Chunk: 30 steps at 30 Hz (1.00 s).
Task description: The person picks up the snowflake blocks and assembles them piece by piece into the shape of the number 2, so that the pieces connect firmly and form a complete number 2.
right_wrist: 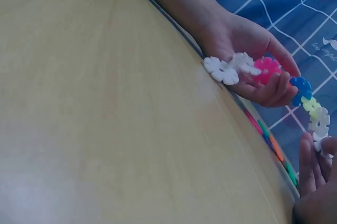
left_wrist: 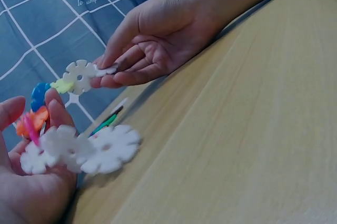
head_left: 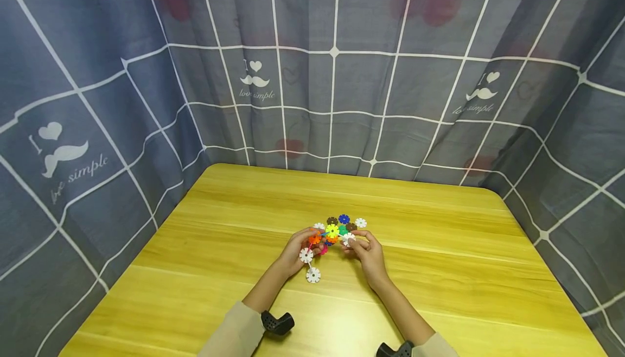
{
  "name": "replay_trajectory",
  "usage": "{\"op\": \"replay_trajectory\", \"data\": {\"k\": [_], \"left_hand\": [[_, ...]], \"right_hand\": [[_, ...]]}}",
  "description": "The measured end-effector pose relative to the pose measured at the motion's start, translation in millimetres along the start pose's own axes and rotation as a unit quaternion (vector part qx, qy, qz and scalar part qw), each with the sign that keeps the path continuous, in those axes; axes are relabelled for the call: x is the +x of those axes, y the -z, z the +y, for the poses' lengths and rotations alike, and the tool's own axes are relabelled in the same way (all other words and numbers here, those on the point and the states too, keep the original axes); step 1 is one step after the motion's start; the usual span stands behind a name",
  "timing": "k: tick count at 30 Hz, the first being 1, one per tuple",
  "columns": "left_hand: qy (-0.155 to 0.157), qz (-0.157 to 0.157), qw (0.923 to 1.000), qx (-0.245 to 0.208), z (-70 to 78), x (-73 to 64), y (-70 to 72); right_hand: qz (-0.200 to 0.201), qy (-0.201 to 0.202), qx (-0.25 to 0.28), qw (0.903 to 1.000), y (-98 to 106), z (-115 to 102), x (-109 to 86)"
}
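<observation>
A chain of interlocking snowflake discs runs between the two hands above the table. My left hand (head_left: 292, 253) grips it around the orange disc (left_wrist: 32, 122) and pink disc (right_wrist: 267, 70). White discs (left_wrist: 110, 148) hang from that end, near the left palm. Beyond the left fingers the chain goes on through a blue disc (right_wrist: 300, 90), a yellow disc (head_left: 332, 230) and a white disc (left_wrist: 80, 77). Thumb and fingers of my right hand (head_left: 372, 259) pinch another white disc (left_wrist: 107, 70), seen edge-on against the chain's far end in the left wrist view.
Loose discs lie flat on the wooden table (head_left: 439, 248) just behind the hands, among them a dark blue disc (head_left: 344, 219), a brown disc (head_left: 332, 220) and a white disc (head_left: 361, 223). A grey-blue checked curtain (head_left: 312, 80) surrounds the table's back and sides.
</observation>
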<state>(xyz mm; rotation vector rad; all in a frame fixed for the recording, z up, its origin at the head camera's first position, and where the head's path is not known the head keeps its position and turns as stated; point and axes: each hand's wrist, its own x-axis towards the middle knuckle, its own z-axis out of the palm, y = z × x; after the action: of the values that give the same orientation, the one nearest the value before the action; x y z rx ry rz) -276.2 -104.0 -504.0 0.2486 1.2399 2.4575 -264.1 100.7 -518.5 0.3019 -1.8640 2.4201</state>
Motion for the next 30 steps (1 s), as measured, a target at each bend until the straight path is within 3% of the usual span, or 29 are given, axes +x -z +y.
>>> {"op": "replay_trajectory", "data": {"k": [4,8,11,14,15,17,21,22,23,24,26,27,30], "left_hand": [[0.029,-0.028,0.9989,0.023,0.5,-0.3,0.0],[0.083,-0.039,0.9902,0.105,1.4,-1.6,-0.9],[0.098,-0.038,0.9812,0.162,0.8,-1.8,-1.9],[0.093,-0.035,0.9798,0.174,0.3,-1.2,-2.2],[0.09,-0.034,0.9811,0.168,0.4,-1.0,-2.2],[0.085,-0.03,0.9842,0.152,1.1,-0.9,-1.9],[0.083,-0.013,0.987,0.137,1.8,-1.2,-0.9],[0.083,-0.009,0.9868,0.138,1.5,-1.2,-0.5],[0.084,-0.006,0.9868,0.138,1.3,-1.2,0.0],[0.084,-0.004,0.9865,0.141,0.8,-1.0,0.6],[0.082,0.001,0.9867,0.14,0.2,-0.4,1.7],[0.081,0.003,0.9869,0.14,0.1,-0.2,2.1],[0.074,0.004,0.9884,0.133,0.9,-0.8,2.6]], "right_hand": [[0.016,0.025,-0.015,0.9995,-0.3,0.8,1.5],[-0.037,0.057,-0.065,0.9956,-0.8,4.0,1.9],[-0.067,0.089,-0.12,0.9865,-2.7,7.1,2.5],[-0.038,0.115,-0.203,0.9715,-5.4,9.9,6.5],[-0.025,0.121,-0.243,0.9622,-6.4,10.3,8.9],[-0.013,0.137,-0.334,0.9324,-8.4,12.1,14.0],[-0.03,0.162,-0.494,0.8535,-13.0,16.3,20.4],[-0.035,0.168,-0.514,0.8404,-13.8,17.2,20.7],[-0.036,0.169,-0.525,0.8333,-14.6,17.6,20.9],[-0.036,0.171,-0.528,0.8312,-15.0,17.8,21.3],[-0.035,0.172,-0.512,0.8409,-14.6,17.7,22.3],[-0.033,0.169,-0.494,0.8525,-14.0,17.4,22.8],[-0.021,0.148,-0.409,0.9003,-10.1,16.4,24.0]]}}
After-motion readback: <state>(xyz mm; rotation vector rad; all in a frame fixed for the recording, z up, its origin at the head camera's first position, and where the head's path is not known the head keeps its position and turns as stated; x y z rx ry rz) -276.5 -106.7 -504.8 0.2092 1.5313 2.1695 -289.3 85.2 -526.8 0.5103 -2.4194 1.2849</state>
